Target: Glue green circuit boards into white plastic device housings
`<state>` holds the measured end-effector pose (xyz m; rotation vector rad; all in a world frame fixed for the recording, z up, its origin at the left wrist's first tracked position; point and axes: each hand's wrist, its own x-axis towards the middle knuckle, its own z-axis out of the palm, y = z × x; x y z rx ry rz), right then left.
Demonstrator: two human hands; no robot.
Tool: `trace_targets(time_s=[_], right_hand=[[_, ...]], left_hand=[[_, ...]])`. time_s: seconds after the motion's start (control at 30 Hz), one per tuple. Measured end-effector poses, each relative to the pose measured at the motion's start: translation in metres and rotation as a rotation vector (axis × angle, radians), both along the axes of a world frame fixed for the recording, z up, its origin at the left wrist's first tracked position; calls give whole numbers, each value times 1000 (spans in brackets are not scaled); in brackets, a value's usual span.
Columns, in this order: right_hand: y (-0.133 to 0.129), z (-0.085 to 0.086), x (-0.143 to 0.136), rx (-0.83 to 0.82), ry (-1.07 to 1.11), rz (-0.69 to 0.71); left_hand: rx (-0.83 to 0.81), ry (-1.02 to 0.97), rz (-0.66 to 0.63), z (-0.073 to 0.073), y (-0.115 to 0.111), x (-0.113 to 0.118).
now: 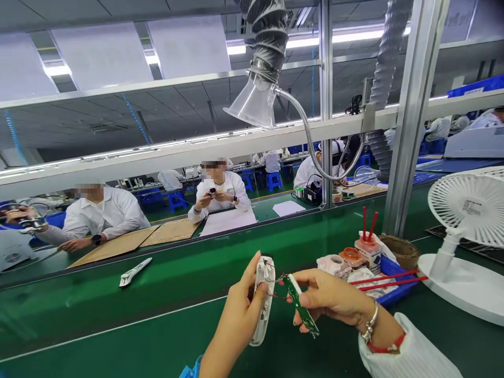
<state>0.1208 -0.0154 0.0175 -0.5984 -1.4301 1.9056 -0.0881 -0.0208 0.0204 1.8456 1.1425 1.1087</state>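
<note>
My left hand [246,304] grips a long white plastic housing [260,323], held upright with its hollow inner side showing and a dark end at the top. In my right hand [331,299] a narrow green circuit board [301,310] is pinched between thumb and fingers, tilted down to the right. Thin red and dark wires [277,295] run across the small gap between housing and board. Both hands are above the green bench, close together. A separate white plastic part [134,272] lies on the green belt at the left.
A blue tray [394,296] at the right holds small jars and red sticks. Beside it stands a white fan [452,247] on a broad base. A clear fume hood [254,102] hangs overhead. Several co-workers in white sit across the green belt [189,278].
</note>
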Motion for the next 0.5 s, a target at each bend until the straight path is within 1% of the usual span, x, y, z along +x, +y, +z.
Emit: trace_targets(time_s=[0.13,0.23,0.3,0.37,0.5], right_hand=[[-6,3,-4,95,-187,-189],[-10,2,-10,257,-272,-309],[-13,2,-13,378,-296,-357],[-16,3,-16,446,-311,-389],[-20,4,-19,475,-310,-441]], left_hand=[[205,208,23,-3,4,2],[261,334,68,-6,4,5],[282,411,121,-8,3,8],[322,465,166,-11,2,10],[453,511,208,-18,3,14]])
